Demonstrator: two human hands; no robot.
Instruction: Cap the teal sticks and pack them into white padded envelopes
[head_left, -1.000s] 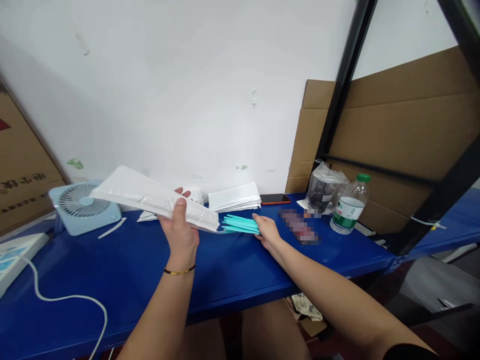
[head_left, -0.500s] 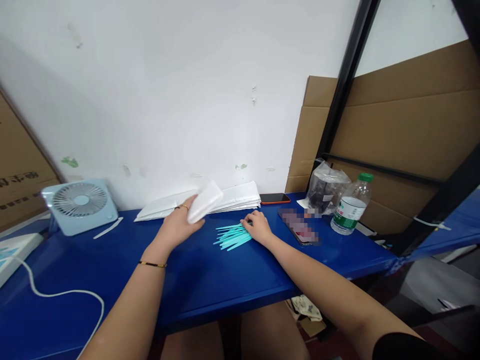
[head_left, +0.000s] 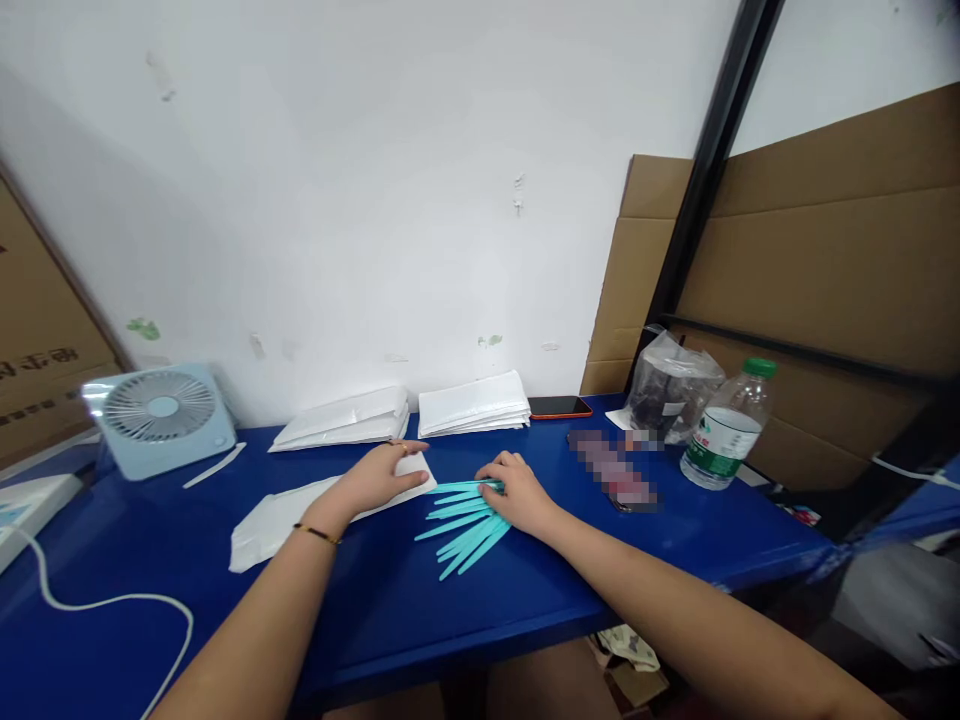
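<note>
A long white packet point(head_left: 274, 519), like a flat bag or envelope, lies slantwise on the blue table. My left hand point(head_left: 377, 483) is over its right end, thumb on the near side and fingers at the far edge. Right of it, a fan of thin turquoise plastic sticks point(head_left: 469, 525) is spread on the table. My right hand point(head_left: 517, 492) is at their far right end, its thumb and fingers closed on a stick; the fingertips partly hide what they grip.
Two stacks of white packets, a left stack point(head_left: 345, 417) and a right stack point(head_left: 474, 405), lie along the wall. An orange-edged phone point(head_left: 560, 407), a blurred phone point(head_left: 611, 470), a bagged cup point(head_left: 664, 390) and a water bottle point(head_left: 724, 430) are rightward. A blue fan point(head_left: 161, 420) and white cable point(head_left: 112, 600) are leftward.
My left hand has brought the white packet down from the stacks to the table, where it now lies stretched out. The turquoise sticks are fanned wider under my right hand.
</note>
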